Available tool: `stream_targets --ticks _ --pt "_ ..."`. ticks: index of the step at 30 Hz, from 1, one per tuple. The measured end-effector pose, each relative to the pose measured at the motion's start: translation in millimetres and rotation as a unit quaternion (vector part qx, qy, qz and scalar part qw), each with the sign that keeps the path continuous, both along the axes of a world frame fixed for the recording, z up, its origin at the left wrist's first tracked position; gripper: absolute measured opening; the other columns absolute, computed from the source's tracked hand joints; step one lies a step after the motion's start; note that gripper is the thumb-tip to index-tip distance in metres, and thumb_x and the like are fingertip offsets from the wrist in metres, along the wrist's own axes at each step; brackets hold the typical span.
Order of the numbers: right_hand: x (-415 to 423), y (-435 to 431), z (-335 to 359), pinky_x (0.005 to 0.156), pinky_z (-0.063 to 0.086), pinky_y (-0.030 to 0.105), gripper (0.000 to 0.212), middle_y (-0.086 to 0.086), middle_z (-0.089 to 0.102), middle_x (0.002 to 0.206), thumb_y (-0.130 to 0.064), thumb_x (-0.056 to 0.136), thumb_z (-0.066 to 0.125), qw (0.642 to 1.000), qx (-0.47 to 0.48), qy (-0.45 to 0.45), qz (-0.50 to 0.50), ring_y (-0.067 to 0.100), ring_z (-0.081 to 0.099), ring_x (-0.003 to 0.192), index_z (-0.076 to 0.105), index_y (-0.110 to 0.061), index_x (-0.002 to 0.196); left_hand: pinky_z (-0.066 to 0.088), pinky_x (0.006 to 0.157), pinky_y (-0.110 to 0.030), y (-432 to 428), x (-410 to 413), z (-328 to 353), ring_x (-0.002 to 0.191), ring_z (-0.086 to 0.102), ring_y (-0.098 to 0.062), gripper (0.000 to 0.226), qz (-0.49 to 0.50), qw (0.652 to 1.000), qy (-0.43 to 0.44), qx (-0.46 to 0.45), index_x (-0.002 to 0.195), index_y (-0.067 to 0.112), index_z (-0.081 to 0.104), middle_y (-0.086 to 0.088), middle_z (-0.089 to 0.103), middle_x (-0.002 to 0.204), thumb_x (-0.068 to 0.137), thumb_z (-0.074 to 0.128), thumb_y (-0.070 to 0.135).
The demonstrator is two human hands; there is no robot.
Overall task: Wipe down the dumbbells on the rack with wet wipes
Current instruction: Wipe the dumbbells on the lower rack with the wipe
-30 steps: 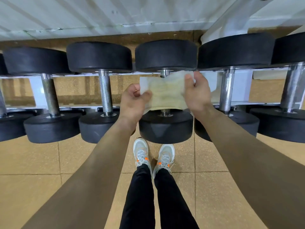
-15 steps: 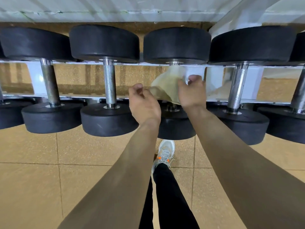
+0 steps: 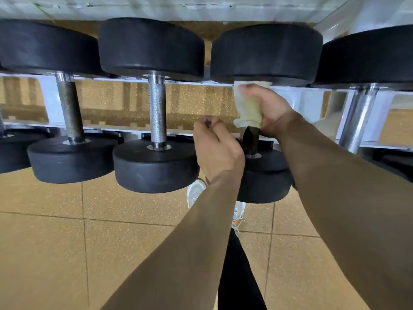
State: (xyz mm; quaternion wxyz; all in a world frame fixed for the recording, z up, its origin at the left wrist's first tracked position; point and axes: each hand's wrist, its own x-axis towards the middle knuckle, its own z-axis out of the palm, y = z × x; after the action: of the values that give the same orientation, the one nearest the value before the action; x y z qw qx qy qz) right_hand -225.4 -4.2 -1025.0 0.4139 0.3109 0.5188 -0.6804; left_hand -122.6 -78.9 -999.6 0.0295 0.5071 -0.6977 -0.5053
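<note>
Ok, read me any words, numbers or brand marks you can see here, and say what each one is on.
No text can be read.
The black dumbbell heads show no weight numbers from this angle, the white rack bears no label, the wipe gripped by the right hand is plain, and the shoe shows no legible brand.

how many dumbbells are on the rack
5 dumbbells: one cut off at left edge, two left of centre, one gripped through the wipe by the right hand, one far right. Maybe more off-frame.
</note>
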Motion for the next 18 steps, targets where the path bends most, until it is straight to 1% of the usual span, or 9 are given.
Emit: stream_targets --ticks 1,4,6,8,10,12,13,15,18 --pt "0 1 -1 0.052 0.055 0.029 0.014 -0.001 0.066 0.061 -0.023 0.092 0.069 1.0 -0.018 -0.021 -0.009 0.016 0.066 0.054 0.066 -0.01 0.092 0.035 0.067 -0.011 0 0 0 0.081 0.055 -0.005 0.027 -0.008 1.0 -0.002 0.004 0.101 0.023 0.054 0.005 0.064 0.098 0.09 0.036 0.04" --pt "8 5 0 0.053 0.054 0.028 0.018 0.001 0.064 0.061 -0.025 0.094 0.064 0.999 -0.023 -0.043 -0.022 0.017 0.063 0.053 0.063 -0.008 0.089 0.036 0.07 -0.026 0 -2 4 0.087 0.058 -0.015 0.028 -0.028 0.999 -0.019 0.015 0.101 0.026 0.053 0.003 0.065 0.104 0.089 0.035 0.042" --pt "17 11 0 0.057 0.056 0.031 0.018 0.008 0.065 0.071 -0.022 0.089 0.069 0.999 -0.008 -0.034 0.026 0.021 0.066 0.061 0.063 -0.005 0.092 0.035 0.072 -0.03 0 -3 5 0.089 0.058 -0.018 0.024 -0.035 0.999 -0.027 0.013 0.099 0.027 0.051 0.001 0.064 0.106 0.091 0.035 0.043" --pt "25 15 -3 0.067 0.059 0.035 0.018 0.014 0.068 0.087 -0.017 0.085 0.073 0.995 0.036 0.006 0.098 0.026 0.07 0.077 0.066 -0.005 0.096 0.035 0.073 -0.03 -1 -3 4 0.09 0.058 -0.021 0.021 -0.038 0.999 -0.037 0.01 0.1 0.025 0.05 -0.001 0.064 0.108 0.097 0.038 0.041" --pt "31 9 -1 0.065 0.056 0.028 0.019 0.013 0.068 0.09 -0.02 0.091 0.072 0.969 0.15 0.045 0.192 0.025 0.067 0.081 0.063 -0.004 0.097 0.037 0.074 -0.033 -1 -3 5 0.09 0.057 -0.022 0.017 -0.035 0.998 -0.052 0.011 0.099 0.024 0.048 -0.003 0.064 0.108 0.102 0.04 0.039" --pt "33 -2 0 0.055 0.043 0.024 0.035 0.006 0.06 0.08 -0.038 0.094 0.069 0.902 0.317 0.056 0.288 0.021 0.06 0.076 0.055 -0.006 0.094 0.043 0.077 -0.038 -1 -5 5 0.093 0.059 -0.026 0.02 -0.032 0.998 -0.059 0.005 0.096 0.026 0.046 -0.003 0.064 0.105 0.098 0.037 0.044" --pt "33 -9 0 0.057 0.041 0.025 0.038 0.005 0.058 0.079 -0.041 0.094 0.068 0.876 0.371 0.05 0.305 0.022 0.058 0.077 0.054 -0.006 0.094 0.045 0.079 -0.039 0 -6 5 0.094 0.059 -0.028 0.022 -0.034 0.997 -0.064 0.002 0.096 0.027 0.046 -0.003 0.064 0.105 0.095 0.035 0.047" --pt "27 -20 -3 0.067 0.044 0.027 0.032 0.006 0.06 0.085 -0.036 0.09 0.072 0.875 0.408 0.024 0.26 0.022 0.059 0.084 0.058 -0.007 0.095 0.044 0.079 -0.038 0 -7 4 0.097 0.06 -0.029 0.023 -0.033 0.997 -0.072 0.001 0.098 0.027 0.048 -0.003 0.065 0.107 0.096 0.036 0.047" --pt "9 -28 -6 0.072 0.053 0.027 0.022 0.001 0.065 0.083 -0.021 0.077 0.077 0.914 0.387 0.001 0.121 0.018 0.063 0.08 0.063 -0.009 0.09 0.042 0.078 -0.035 -1 -4 0 0.096 0.06 -0.026 0.025 -0.036 0.997 -0.069 0.008 0.102 0.026 0.052 0.0 0.065 0.107 0.099 0.038 0.047"
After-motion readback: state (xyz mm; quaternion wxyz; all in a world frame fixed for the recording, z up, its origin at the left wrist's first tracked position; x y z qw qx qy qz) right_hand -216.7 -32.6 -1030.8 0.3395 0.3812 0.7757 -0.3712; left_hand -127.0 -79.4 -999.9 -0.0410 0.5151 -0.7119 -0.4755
